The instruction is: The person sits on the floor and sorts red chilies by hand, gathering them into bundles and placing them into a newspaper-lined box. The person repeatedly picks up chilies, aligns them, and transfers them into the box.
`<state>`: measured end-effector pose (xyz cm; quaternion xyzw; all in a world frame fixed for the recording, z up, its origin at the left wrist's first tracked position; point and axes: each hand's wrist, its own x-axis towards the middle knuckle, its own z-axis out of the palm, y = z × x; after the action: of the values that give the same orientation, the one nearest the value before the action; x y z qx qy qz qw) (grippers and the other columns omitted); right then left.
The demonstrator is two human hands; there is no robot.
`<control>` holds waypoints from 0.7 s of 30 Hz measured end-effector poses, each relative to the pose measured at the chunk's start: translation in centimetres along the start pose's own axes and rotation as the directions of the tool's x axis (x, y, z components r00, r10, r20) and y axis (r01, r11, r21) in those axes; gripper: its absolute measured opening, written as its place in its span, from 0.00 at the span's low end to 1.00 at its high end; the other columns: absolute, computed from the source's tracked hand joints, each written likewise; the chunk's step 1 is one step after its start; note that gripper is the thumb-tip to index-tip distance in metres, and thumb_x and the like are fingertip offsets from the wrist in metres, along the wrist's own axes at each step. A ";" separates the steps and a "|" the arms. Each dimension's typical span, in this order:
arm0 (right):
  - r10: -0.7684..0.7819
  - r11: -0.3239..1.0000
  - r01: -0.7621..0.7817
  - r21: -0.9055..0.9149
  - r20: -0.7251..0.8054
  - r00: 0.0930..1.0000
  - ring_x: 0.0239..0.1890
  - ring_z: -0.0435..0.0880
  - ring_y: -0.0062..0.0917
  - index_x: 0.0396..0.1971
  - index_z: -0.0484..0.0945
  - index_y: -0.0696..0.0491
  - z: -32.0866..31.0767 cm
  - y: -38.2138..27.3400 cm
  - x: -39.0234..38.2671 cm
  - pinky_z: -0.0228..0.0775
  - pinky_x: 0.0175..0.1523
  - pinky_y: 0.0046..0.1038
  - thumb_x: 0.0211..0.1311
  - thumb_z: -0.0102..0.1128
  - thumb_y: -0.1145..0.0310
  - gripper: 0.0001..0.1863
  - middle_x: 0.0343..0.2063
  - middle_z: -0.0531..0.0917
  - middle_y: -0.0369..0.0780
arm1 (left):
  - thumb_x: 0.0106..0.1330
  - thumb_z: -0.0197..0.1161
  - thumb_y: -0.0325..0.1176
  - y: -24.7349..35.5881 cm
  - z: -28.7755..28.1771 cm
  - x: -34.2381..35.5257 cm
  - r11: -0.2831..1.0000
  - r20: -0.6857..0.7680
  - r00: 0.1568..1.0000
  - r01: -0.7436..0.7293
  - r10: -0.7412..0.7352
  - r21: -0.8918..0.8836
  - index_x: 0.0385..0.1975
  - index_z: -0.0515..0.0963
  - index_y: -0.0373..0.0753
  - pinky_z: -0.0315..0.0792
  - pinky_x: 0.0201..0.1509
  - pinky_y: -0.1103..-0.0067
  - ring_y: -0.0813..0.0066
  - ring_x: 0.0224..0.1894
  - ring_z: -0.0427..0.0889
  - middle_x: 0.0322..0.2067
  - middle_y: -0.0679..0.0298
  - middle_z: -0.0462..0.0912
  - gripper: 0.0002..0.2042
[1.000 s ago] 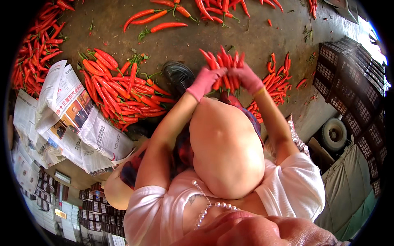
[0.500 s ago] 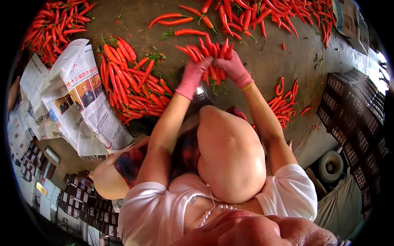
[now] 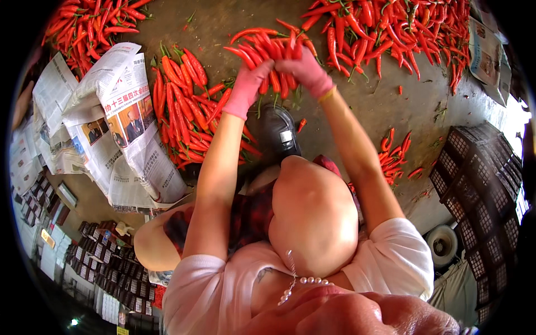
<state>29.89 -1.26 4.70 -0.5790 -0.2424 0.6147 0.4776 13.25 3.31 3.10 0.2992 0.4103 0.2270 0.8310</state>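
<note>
Both hands wear pink gloves and meet over the floor ahead of my knee. My left hand [image 3: 248, 86] is closed around the left side of a bunch of red chili peppers [image 3: 258, 49]. On the same bunch's right side, my right hand [image 3: 307, 71] is closed too. The peppers point mostly away from me, and several stick out below the hands. The gloves hide the middle of the bunch. A heap of red chilies [image 3: 187, 120] with green stems lies left of my left hand. Just beyond the bunch are a few loose chilies [image 3: 254, 32].
A large chili pile [image 3: 391, 33] spreads at the far right, another [image 3: 89, 25] at the far left. A smaller heap [image 3: 393, 153] lies right of my right forearm. Newspaper [image 3: 125, 111] stands crumpled at left. My black shoe [image 3: 279, 131] is below the hands; dark crates [image 3: 474, 184] stand right.
The view has shifted a little. My hands, still holding the chili bunch, now sit closer to the loose chilies beyond them, and more of the black shoe shows below.
</note>
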 end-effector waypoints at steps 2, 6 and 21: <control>0.237 0.930 -0.204 -0.306 0.074 0.969 0.31 0.80 0.20 0.36 0.81 0.57 0.6 -3.4 3.4 0.73 0.37 0.24 0.48 0.67 0.68 0.14 0.26 0.82 0.34 | 0.69 0.61 0.34 -0.8 -2.0 1.7 0.952 0.017 0.999 0.050 -0.047 -0.301 0.56 0.74 0.35 0.76 0.56 0.74 0.71 0.51 0.82 0.51 0.61 0.81 0.18; 0.200 0.655 -0.047 -0.754 0.112 0.973 0.42 0.85 0.40 0.40 0.80 0.61 2.5 -4.6 5.6 0.76 0.48 0.35 0.43 0.67 0.56 0.27 0.36 0.86 0.48 | 0.73 0.54 0.36 -3.9 -2.1 1.3 0.830 -0.128 0.991 -0.095 0.028 -0.549 0.61 0.69 0.34 0.72 0.65 0.64 0.62 0.59 0.77 0.58 0.57 0.77 0.20; -0.082 0.989 0.090 -0.115 0.072 0.994 0.31 0.78 0.15 0.37 0.81 0.58 1.2 -4.5 8.9 0.71 0.37 0.22 0.56 0.65 0.70 0.10 0.28 0.82 0.32 | 0.67 0.64 0.36 5.4 -1.2 6.4 0.947 0.001 0.998 -0.053 0.057 -0.318 0.53 0.78 0.35 0.75 0.56 0.73 0.73 0.51 0.81 0.49 0.61 0.82 0.17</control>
<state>31.29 8.69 4.48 -0.5743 -0.3188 0.5973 0.4601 15.14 11.57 2.75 0.1739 0.3556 0.3117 0.8638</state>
